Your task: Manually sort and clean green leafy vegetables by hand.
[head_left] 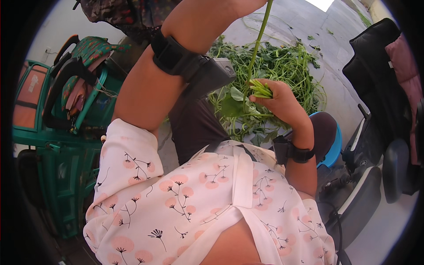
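My left hand (247, 5) is raised at the top edge, its fingers cut off by the frame. A long green vine stem (258, 42) runs straight up to that hand, held upright by it. Lower down, my right hand (279, 98) is closed around a small bunch of short, light-green stem pieces (260, 89), their cut ends pointing left. The long stem passes just left of the bunch, with a broad green leaf (232, 107) near its lower end. Beneath both hands spreads a tangled heap of green vines (282, 62) on the grey floor.
Green plastic chairs (57, 168) stand at the left, one with patterned cloth (90, 55) over it. A blue basin rim (333, 143) shows beside my right knee. On the right are a black scooter seat (360, 212) and a black padded cover (375, 70). Loose leaves lie around the heap.
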{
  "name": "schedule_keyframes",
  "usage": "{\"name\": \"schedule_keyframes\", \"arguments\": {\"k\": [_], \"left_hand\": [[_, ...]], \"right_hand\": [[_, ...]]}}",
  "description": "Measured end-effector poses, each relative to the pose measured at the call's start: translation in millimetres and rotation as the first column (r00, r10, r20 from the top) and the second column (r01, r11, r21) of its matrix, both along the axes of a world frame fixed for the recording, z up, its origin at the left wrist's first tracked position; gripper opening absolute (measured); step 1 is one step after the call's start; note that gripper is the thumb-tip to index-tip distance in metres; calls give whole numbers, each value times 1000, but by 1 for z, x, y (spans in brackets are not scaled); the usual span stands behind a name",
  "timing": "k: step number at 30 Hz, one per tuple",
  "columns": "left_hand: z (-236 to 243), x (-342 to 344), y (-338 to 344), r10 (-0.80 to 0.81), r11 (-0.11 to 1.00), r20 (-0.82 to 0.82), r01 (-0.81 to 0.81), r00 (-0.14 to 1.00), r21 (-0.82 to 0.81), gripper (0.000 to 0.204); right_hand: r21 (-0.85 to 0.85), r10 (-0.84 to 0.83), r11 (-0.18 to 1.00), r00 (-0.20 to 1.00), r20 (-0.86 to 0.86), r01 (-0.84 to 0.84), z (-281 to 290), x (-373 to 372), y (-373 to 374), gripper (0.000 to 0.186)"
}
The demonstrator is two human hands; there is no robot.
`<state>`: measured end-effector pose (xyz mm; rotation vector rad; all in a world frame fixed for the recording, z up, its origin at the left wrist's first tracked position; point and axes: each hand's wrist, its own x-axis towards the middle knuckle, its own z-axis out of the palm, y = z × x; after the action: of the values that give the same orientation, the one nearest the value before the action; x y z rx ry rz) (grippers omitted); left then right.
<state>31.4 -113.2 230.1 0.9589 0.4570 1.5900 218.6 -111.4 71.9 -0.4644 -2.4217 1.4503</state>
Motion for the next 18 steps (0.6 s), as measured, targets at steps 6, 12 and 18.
{"name": "schedule_keyframes", "arguments": {"k": [6,12,18], "left_hand": [[-4,-6,14,17,999,38,-16,999,-35,11],[-3,-20,24,104,994,60,-103,993,-25,7],[6,-26,44,217,975,208,-201,954,-96,5]], "right_hand": [[250,-405,861,894,-191,443,-16,26,35,15],[306,-714,546,624,-317,780,27,73,46,16],[314,-384,842,896,-222,439,31,43,11,27]]}}
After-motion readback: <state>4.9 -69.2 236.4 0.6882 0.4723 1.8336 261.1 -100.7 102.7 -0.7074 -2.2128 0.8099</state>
